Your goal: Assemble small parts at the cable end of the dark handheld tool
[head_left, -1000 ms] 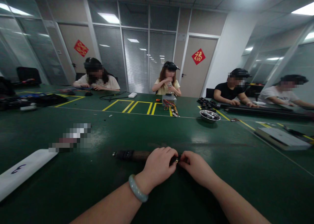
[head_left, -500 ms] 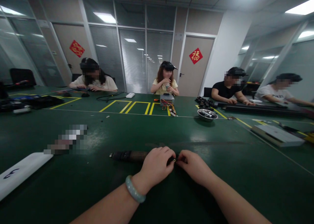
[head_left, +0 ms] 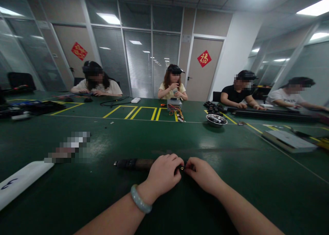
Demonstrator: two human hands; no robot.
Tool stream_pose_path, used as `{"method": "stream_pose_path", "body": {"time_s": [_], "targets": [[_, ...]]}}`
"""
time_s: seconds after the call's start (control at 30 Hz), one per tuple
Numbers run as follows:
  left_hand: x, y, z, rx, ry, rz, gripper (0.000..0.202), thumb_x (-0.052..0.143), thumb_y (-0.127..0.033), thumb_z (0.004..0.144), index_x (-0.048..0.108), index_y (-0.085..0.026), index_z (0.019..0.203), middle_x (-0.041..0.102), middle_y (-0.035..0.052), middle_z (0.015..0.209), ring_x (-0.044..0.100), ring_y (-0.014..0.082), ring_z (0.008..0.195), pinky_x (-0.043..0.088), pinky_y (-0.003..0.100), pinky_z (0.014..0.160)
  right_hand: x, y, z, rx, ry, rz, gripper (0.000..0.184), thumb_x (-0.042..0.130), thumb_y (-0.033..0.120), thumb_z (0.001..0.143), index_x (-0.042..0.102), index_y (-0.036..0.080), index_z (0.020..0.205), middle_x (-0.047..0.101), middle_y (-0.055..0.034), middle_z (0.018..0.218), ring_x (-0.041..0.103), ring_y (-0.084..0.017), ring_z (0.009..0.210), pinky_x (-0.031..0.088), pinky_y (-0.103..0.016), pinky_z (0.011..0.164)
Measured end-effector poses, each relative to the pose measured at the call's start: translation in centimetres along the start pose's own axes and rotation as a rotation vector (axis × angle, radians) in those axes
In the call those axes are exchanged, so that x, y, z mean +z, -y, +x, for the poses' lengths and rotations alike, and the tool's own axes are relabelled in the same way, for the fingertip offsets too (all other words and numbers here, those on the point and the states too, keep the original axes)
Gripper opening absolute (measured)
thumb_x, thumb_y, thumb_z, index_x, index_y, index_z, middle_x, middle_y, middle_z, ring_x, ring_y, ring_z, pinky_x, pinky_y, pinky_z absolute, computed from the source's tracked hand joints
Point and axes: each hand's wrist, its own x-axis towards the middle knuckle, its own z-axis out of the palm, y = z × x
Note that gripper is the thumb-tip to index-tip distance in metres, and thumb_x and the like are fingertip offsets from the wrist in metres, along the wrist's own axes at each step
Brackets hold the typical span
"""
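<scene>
A dark cylindrical electric screwdriver [head_left: 144, 164] lies on the green table with its metal tip to the left. My left hand [head_left: 164, 171] is wrapped over its right-hand end, covering that part, and wears a pale green bangle [head_left: 141, 199] at the wrist. Just right of it, my right hand [head_left: 202, 175] is closed in a pinch close against the left fingertips. Between the two hands shows a small brass-coloured part [head_left: 182, 168] at the tool's end. What the right fingertips pinch is hidden.
A white object marked with a number [head_left: 23, 180] lies at the left. Farther off are a metal bowl [head_left: 216, 120], a grey box with coloured wires [head_left: 174, 104] and a flat light-coloured box [head_left: 290, 141]. Several people sit across the green table [head_left: 123, 135].
Both hands stay at the same place on the screwdriver, with barely any finger movement. The view has shifted slightly. Across the table, a person's raised hand has moved a little off a bottle.
</scene>
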Motion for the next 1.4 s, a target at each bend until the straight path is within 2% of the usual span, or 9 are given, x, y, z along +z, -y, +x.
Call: {"method": "stream_pose_path", "body": {"time_s": [0.17,0.4,0.6,0.73,0.9,1.4], "targets": [[0.06,0.04,-0.04,-0.022,-0.009,0.003,0.014,0.056,-0.023,0.084,0.058,-0.024,0.098,0.06,-0.0002,0.097,0.055,0.0188,0.09,0.04,0.033,0.08,-0.07,-0.15,-0.06,0.0,0.007,0.008,0.005,0.059,0.024,0.081,0.063,0.022,0.081,0.065,0.0014,0.081,0.057,-0.014,0.073,0.035,-0.023,0.06],[-0.02,0.08,0.16,-0.002,0.031,0.03,0.013,0.054,-0.022,0.086,0.06,-0.026,0.097,0.06,-0.0003,0.097,0.055,0.0183,0.09,0.039,0.032,0.078,0.06,-0.34,-0.1,-0.017,-0.005,-0.003,0.005,0.059,0.024,0.081,0.064,0.022,0.081,0.065,0.0005,0.082,0.057,-0.014,0.074,0.035,-0.023,0.062],[0.19,0.12,0.1,0.007,0.017,0.017,0.015,0.055,-0.021,0.086,0.059,-0.027,0.098,0.06,-0.0017,0.098,0.055,0.0178,0.091,0.039,0.032,0.079,-0.11,-0.06,-0.18,-0.011,-0.005,-0.007,0.003,0.06,0.023,0.081,0.063,0.022,0.08,0.065,0.0016,0.081,0.057,-0.014,0.073,0.034,-0.023,0.061],[0.25,0.03,0.02,-0.035,-0.02,0.009,0.02,0.057,-0.021,0.084,0.057,-0.025,0.103,0.061,-0.0009,0.099,0.055,0.0185,0.092,0.039,0.033,0.081,-0.19,-0.08,-0.21,-0.011,-0.001,-0.006,0.004,0.06,0.023,0.081,0.064,0.022,0.081,0.065,0.0009,0.083,0.057,-0.014,0.074,0.035,-0.023,0.062],[0.13,-0.04,0.1,-0.001,0.01,0.03,0.011,0.056,-0.022,0.085,0.058,-0.025,0.096,0.06,-0.0008,0.097,0.055,0.0185,0.091,0.039,0.032,0.079,-0.01,-0.23,-0.11,-0.01,-0.008,-0.018,0.003,0.061,0.023,0.081,0.064,0.022,0.081,0.066,0.0009,0.082,0.057,-0.015,0.075,0.035,-0.023,0.062],[0.13,-0.03,0.09,-0.028,0.018,0.039,0.014,0.054,-0.024,0.088,0.058,-0.023,0.101,0.061,0.0011,0.1,0.056,0.0183,0.092,0.04,0.033,0.081,-0.21,0.09,-0.17,0.006,0.004,0.005,0.004,0.06,0.023,0.081,0.064,0.021,0.08,0.065,0.0007,0.081,0.057,-0.014,0.072,0.035,-0.023,0.06]]}}
